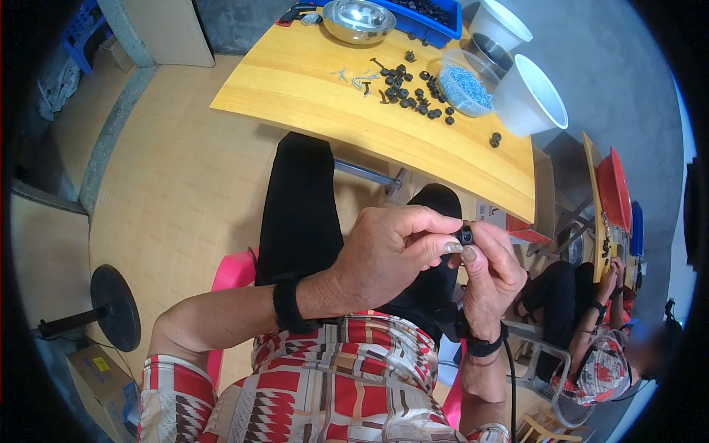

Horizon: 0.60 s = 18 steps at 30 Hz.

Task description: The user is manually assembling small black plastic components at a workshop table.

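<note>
A small black plastic part (464, 235) is pinched between my two hands, above my lap and off the table's near edge. My left hand (391, 240) grips it from the left, thumb and forefinger closed. From the other side my right hand (491, 269) holds it with thumb and fingertips. The fingers cover much of it, so its full shape is hidden. On the wooden table (295, 81) beyond lie several loose black parts (402, 92) like it, with a few silver screws (362, 78) to their left.
A clear tub of bluish screws (467, 92) stands right of the parts, beside white buckets (528, 96). Farther back are a metal bowl (360, 22) and a blue tray (421, 26) of black parts. At right, another person's hands (611, 277) are at a second table with a red basin (615, 192).
</note>
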Motion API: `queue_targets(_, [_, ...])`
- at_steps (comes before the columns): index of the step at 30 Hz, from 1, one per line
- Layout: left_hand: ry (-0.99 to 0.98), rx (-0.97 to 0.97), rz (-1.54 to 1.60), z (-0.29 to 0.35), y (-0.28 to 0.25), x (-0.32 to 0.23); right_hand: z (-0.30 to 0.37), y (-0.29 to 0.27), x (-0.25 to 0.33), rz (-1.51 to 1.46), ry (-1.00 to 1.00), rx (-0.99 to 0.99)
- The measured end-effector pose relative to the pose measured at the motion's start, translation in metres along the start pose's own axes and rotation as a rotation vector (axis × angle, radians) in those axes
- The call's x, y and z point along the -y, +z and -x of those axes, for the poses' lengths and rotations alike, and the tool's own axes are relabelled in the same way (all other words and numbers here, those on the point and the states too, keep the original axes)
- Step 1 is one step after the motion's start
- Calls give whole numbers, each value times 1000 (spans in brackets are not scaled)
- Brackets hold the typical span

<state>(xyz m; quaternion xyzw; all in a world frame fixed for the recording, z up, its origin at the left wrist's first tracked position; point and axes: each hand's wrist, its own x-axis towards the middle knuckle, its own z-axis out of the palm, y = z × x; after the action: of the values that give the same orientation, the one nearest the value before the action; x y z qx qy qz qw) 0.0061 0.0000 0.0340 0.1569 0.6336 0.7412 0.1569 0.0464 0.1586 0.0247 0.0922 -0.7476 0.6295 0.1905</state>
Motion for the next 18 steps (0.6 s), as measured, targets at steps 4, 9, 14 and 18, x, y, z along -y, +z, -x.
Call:
queue_targets(4, [4, 2, -12, 0, -1, 1, 0, 0, 2, 58, -15, 1])
queue_targets(9, [33, 0, 16, -1, -1, 5, 1, 2, 5, 176, -53, -3])
queue_targets(14, [20, 16, 41, -3, -3, 5, -4, 1, 8, 460, -254, 64])
queue_targets(18, [-27, 24, 170, -4, -3, 10, -3, 1, 7, 453, -215, 77])
